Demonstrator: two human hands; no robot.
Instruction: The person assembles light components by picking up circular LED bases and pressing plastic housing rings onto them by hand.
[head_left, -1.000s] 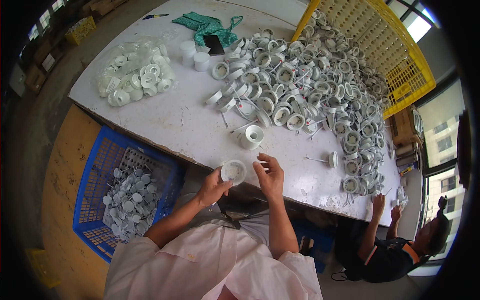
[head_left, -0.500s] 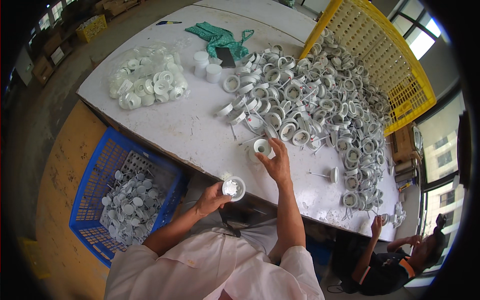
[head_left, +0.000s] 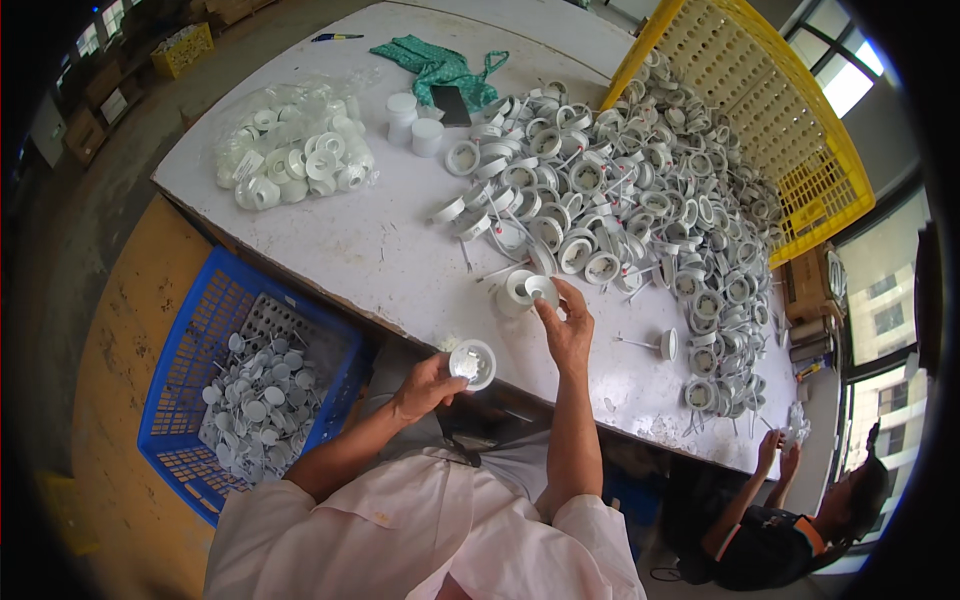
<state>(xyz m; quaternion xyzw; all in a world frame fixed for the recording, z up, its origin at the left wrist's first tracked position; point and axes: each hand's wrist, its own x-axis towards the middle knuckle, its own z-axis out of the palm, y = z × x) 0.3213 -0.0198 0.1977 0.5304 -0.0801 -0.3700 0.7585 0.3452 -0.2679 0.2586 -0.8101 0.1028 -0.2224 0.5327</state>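
My left hand (head_left: 430,386) is closed round a white round housing (head_left: 484,352), its hollow side up and something shiny and whitish inside. Its place is just off the table's front edge. Further forward and to the right, my right hand (head_left: 568,332) pinches a small white round cap-like piece (head_left: 543,291) between thumb and fingers. That piece is tilted against or close beside a white open-topped tub (head_left: 512,296) on the table; whether they touch I cannot tell. Beyond it spreads a big heap of white round lamp housings (head_left: 590,180) with wires.
A clear bag of white rings (head_left: 290,160), two white jars (head_left: 427,137), a dark phone (head_left: 451,105) and green cloth (head_left: 430,65) lie on the table (head_left: 330,260). A blue crate (head_left: 180,395) of wired discs stands left. A yellow crate (head_left: 830,140) tips over the heap. Another person (head_left: 770,540) works at right.
My right hand has drawn slightly right from the tub's mouth, with the white cap-like piece now showing in its fingers. My left hand's housing has shifted slightly up and right.
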